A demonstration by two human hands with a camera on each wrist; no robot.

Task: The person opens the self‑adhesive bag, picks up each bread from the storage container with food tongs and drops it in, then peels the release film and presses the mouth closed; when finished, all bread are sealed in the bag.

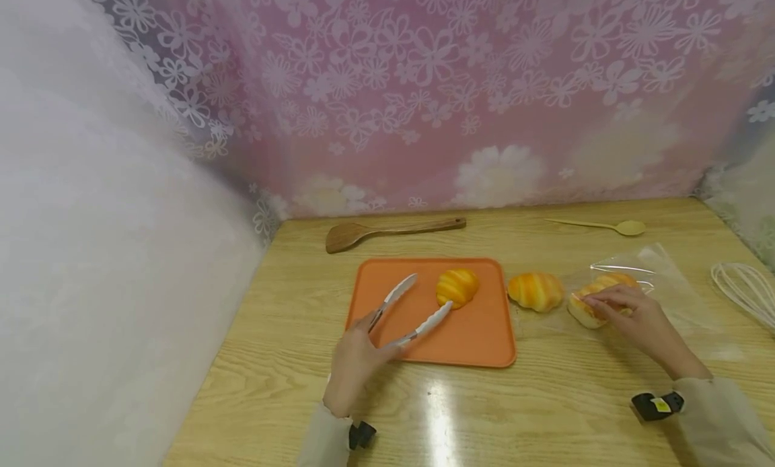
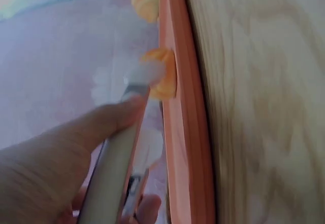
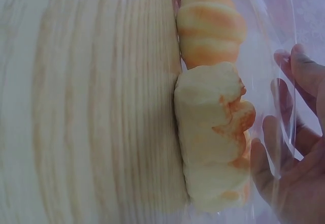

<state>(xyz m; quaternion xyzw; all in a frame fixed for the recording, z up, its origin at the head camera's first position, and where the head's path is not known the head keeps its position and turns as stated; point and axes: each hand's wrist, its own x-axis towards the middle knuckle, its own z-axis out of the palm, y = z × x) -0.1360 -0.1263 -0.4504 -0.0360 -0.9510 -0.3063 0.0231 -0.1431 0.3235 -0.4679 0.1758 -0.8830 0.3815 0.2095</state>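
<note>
In the head view my left hand (image 1: 354, 359) grips metal tongs (image 1: 399, 340) with white tips, their arms spread apart over an orange tray (image 1: 378, 339). One tong tip touches or nearly touches a striped yellow-orange bread roll (image 1: 457, 287) on the tray. My right hand (image 1: 642, 319) is at a clear plastic bag (image 1: 678, 305), thumb and forefinger appearing to pinch its film. Beneath those fingers lies a second bread roll (image 3: 210, 137), pale side showing in the right wrist view. A third bread roll (image 1: 535, 291) lies between it and the tray.
A wooden spatula (image 1: 363, 234) lies behind the tray. At the back right is a yellowish spoon (image 1: 630, 228). A white whisk (image 1: 745, 289) lies at the table's right edge. A flowered pink curtain (image 1: 424, 117) hangs behind the wooden table (image 1: 266, 359).
</note>
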